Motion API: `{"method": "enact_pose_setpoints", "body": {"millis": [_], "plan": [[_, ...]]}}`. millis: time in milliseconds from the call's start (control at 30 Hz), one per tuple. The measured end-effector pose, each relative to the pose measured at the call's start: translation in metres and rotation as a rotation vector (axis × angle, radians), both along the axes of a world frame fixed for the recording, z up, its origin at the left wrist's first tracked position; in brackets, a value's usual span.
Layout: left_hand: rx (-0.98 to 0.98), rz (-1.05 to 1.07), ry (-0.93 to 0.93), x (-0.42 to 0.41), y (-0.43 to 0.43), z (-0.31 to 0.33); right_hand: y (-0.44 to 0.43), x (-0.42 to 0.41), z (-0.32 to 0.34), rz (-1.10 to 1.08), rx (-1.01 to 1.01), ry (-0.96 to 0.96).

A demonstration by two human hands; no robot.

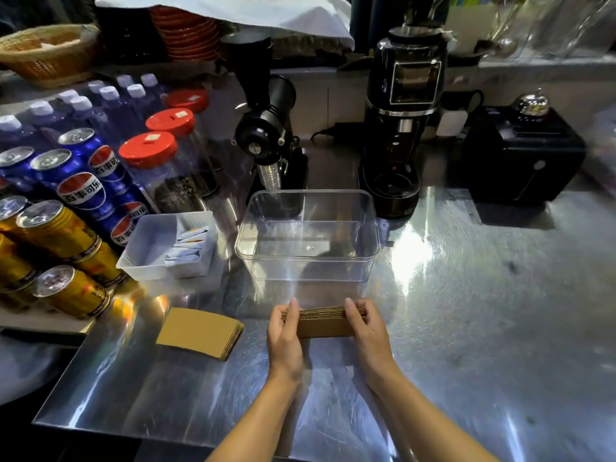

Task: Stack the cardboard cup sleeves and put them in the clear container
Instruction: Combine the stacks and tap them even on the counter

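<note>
Both hands, left (284, 335) and right (366, 328), squeeze a stack (325, 323) of sleeves on edge. The empty box (308, 238) sits just past them. Next, lift it in. More sleeves (199, 331) wait left.

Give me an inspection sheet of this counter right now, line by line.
Surface: shiny steel counter, glare patches.
Job's things: brown cardboard sleeve stack held on edge; second flat sleeve pile lying left; clear plastic container empty.
Clutter: white sachet tray, blue and yellow cans, red-lidded jars.
Grippers: left hand and right hand clamp the stack's ends.
Cables: black cord behind the grinders.
Surroundings: two black grinders, wicker basket.
</note>
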State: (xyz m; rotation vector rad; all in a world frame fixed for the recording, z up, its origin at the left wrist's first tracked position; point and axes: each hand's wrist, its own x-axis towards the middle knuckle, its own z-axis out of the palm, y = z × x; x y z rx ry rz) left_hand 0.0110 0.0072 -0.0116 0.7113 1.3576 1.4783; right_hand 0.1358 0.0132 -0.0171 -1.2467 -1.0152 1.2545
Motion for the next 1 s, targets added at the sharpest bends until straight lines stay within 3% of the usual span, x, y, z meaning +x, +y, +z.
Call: {"method": "enact_pose_setpoints", "body": {"millis": [133,333,433,533,733,900,1000], "plan": [[0.038,0.035,0.074,0.006,0.002,0.000,0.002,-0.009,0.002,-0.113,-0.023,-0.070],[0.045,-0.022,0.033,0.005,0.003,0.002,0.000,-0.010,0.012,-0.068,0.050,-0.060],[0.088,0.045,0.086,0.004,0.003,0.004,-0.001,-0.011,0.015,-0.086,0.089,-0.068],[0.063,-0.014,0.164,0.001,0.003,-0.004,-0.005,-0.011,0.010,-0.088,0.027,-0.084],[0.028,-0.034,0.222,-0.004,0.001,-0.011,-0.010,-0.009,0.005,-0.073,0.045,-0.243],[0.059,-0.248,0.227,-0.016,-0.007,-0.007,-0.010,-0.008,0.006,-0.061,0.001,-0.338],[0.086,-0.338,0.359,-0.029,-0.014,-0.009,-0.009,-0.008,0.006,-0.067,0.005,-0.366]]}}
